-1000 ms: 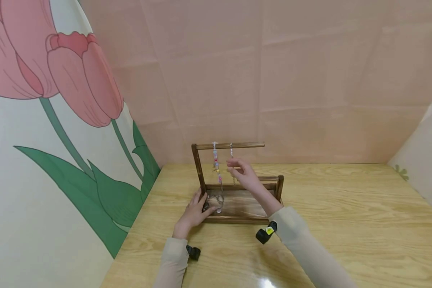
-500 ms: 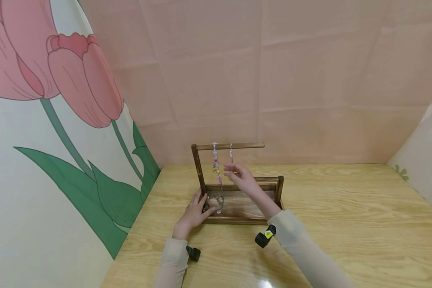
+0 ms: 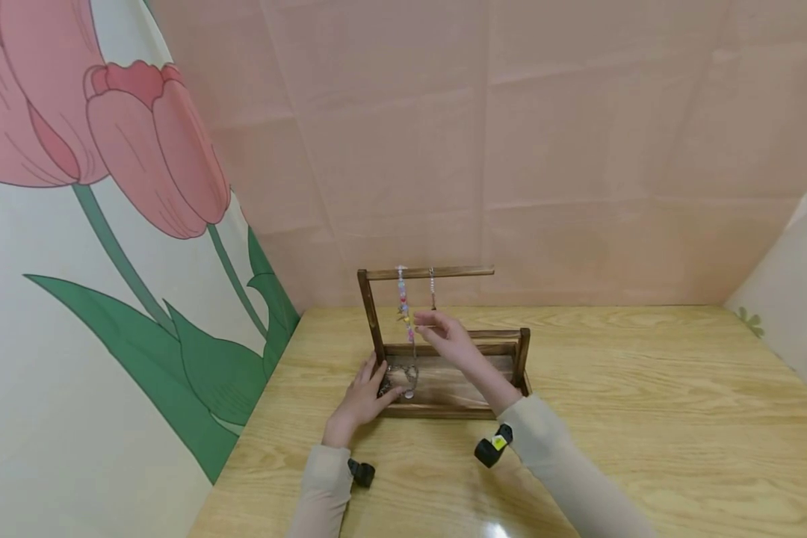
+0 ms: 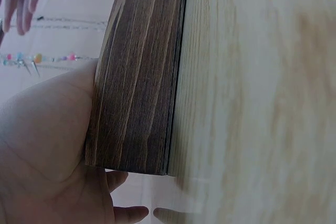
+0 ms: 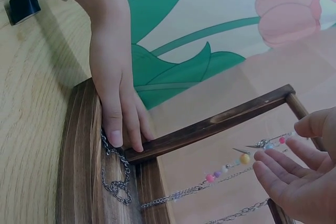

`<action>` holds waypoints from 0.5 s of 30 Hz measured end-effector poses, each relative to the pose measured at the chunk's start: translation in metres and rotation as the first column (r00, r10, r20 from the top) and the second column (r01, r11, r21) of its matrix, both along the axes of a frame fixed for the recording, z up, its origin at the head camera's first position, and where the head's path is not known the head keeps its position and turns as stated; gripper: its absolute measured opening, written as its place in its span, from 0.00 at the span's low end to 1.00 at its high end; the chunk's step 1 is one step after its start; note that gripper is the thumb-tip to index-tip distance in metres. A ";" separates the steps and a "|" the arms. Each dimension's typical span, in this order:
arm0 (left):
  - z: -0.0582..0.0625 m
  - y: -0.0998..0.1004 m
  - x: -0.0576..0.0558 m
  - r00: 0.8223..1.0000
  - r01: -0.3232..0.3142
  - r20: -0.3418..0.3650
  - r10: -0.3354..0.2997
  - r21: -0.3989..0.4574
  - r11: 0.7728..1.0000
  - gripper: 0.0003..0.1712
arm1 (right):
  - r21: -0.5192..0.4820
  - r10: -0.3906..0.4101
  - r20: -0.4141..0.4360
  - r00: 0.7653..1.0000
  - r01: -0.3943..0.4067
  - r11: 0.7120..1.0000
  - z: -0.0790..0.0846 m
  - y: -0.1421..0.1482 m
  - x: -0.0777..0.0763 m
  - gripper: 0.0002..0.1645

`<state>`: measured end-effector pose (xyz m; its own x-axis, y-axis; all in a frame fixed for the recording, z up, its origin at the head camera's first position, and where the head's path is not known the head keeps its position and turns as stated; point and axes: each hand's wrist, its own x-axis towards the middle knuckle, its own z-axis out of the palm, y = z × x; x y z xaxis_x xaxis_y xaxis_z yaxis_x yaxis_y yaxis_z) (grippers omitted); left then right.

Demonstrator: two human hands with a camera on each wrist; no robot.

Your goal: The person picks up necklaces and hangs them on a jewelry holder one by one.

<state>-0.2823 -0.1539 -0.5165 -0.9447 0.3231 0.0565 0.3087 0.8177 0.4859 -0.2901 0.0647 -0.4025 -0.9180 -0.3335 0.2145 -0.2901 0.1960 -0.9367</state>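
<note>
The beaded necklace [image 3: 403,300] hangs lengthwise downward from the wooden bar [image 3: 464,271], just left of the right hand [image 3: 452,344], the nearer one; its loose fingers hold nothing (whether they touch the beads [image 5: 245,158], I cannot tell). The left hand [image 3: 359,398] rests, fingers straight, on the left end of the tray [image 3: 444,412].

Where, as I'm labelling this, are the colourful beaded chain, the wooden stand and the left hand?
Colourful beaded chain [image 5: 245,158]: right wrist view, on its yellow bead.
Wooden stand [image 3: 447,412]: head view, on its front wall.
Left hand [image 3: 362,397]: head view, its back.
</note>
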 end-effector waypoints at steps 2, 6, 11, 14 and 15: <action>0.000 0.000 -0.001 1.000 -0.003 0.005 0.003 0.000 1.000 0.43 | -0.002 0.008 -0.001 1.000 -0.008 1.000 0.001 -0.001 0.001 0.24; 0.000 0.000 0.000 1.000 -0.006 0.002 0.006 0.003 1.000 0.43 | 0.004 0.028 -0.020 0.999 -0.028 1.000 0.009 -0.005 0.010 0.23; 0.000 0.000 0.000 1.000 -0.007 0.014 0.007 -0.005 1.000 0.43 | 0.017 0.042 -0.019 0.999 -0.041 0.999 0.019 -0.008 0.023 0.23; 0.000 0.000 0.000 1.000 -0.009 0.025 0.009 -0.005 1.000 0.43 | 0.026 0.047 -0.016 0.999 -0.047 0.999 0.018 -0.008 0.025 0.22; 0.000 0.000 0.000 1.000 -0.011 0.027 0.011 -0.007 1.000 0.43 | 0.032 0.049 -0.018 0.999 -0.048 0.998 0.016 -0.008 0.025 0.22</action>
